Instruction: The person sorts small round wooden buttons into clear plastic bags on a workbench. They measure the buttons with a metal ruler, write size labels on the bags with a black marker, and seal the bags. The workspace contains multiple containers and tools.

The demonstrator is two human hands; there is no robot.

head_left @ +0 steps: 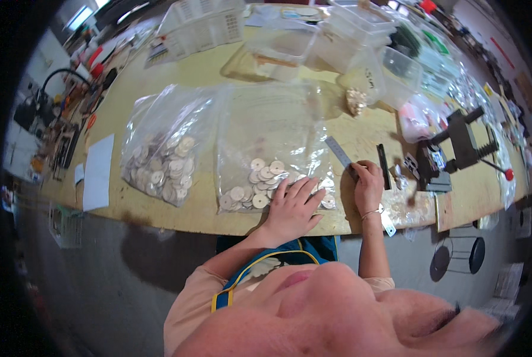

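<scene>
My left hand (296, 207) lies flat with its fingers spread on a clear plastic bag (266, 125). Under and beside it, round pale discs with centre holes (260, 201) gather at the bag's near end. Closed around a steel ruler (338, 152), my right hand (368, 183) rests on the table to the right of the bag. The ruler's far end points up and left, close to the bag's edge. A flat metal end (388, 222) shows beside my right wrist; whether it belongs to the same ruler I cannot tell.
A second clear bag of discs (162, 169) sits left, beside a white paper sheet (98, 172). Right of my hand are a black strip (384, 166) and a small hand press (450, 152) with a red-knobbed lever. Plastic bins (278, 50) and a white basket (200, 27) stand behind.
</scene>
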